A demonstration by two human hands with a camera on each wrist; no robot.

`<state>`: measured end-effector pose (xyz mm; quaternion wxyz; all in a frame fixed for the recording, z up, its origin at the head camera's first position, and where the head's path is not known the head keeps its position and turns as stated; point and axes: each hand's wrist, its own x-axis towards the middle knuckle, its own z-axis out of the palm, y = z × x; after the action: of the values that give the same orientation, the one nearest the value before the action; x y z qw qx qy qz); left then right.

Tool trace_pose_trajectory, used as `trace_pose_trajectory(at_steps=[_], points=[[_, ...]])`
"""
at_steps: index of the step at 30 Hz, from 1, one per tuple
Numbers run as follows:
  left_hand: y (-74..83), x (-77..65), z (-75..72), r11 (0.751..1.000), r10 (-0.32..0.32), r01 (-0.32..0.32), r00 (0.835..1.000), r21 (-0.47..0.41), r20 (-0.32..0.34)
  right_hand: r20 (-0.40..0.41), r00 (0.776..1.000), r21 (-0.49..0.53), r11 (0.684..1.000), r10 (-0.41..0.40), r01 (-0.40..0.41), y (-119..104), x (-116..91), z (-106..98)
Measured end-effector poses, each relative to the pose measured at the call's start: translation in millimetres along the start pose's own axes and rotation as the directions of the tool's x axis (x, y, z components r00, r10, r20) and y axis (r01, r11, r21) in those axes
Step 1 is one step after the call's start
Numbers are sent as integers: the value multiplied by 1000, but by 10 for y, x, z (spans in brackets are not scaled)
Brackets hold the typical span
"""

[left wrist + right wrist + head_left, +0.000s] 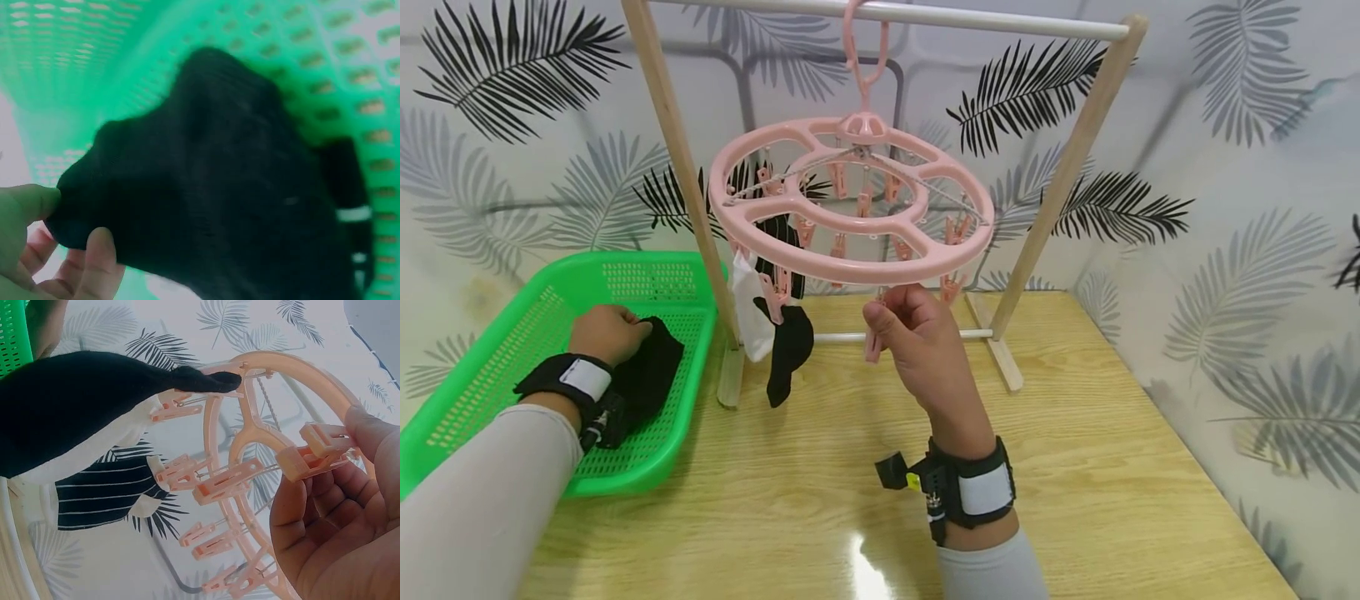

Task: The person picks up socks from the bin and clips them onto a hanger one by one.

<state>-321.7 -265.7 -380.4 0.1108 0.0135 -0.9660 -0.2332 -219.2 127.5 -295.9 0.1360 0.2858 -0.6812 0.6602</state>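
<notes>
Inside the green basket (pixel 692 392), my left hand (pixel 602 333) pinches the end of a black sock (pixel 658 358) between thumb and fingers. The sock (pixel 200 169) spreads across the left wrist view, blurred. My right hand (pixel 917 333) grips a pink clothespin (pixel 315 450) at the near rim of the round pink hanger (pixel 850 271). Nothing shows between that clothespin's tips. From clips on the hanger's left side hang a black sock (pixel 790 350), a white sock (pixel 752 308) and a black, white-striped sock (pixel 100 497).
The hanger hooks over the bar (pixel 1000 18) of a wooden-legged rack (pixel 1067 183) standing on the wooden table (pixel 820 517). Several other pink clothespins (pixel 955 229) dangle beneath it. A leaf-patterned wall covering (pixel 1247 275) lies behind. Another dark, light-banded item (pixel 347 175) lies in the basket.
</notes>
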Motion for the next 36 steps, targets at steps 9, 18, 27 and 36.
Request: trace_pose_trajectory(at_steps=[9, 18, 27, 36], points=[[454, -89, -351, 973, 62, -82, 993, -217, -100, 5, 1000, 11, 1000, -10, 10, 16, 1, 17], [852, -341, -738, 963, 79, -115, 985, -245, -152, 8, 1000, -4, 1000, -11, 11, 14, 11, 26], [1282, -739, -1019, 945, 126, -213, 938, -249, -323, 1, 1000, 3, 1000, -11, 11, 14, 9, 34], [1717, -1155, -875, 853, 318, -428, 881, -300, -352, -13, 1000, 11, 1000, -3, 3, 11, 2, 29]])
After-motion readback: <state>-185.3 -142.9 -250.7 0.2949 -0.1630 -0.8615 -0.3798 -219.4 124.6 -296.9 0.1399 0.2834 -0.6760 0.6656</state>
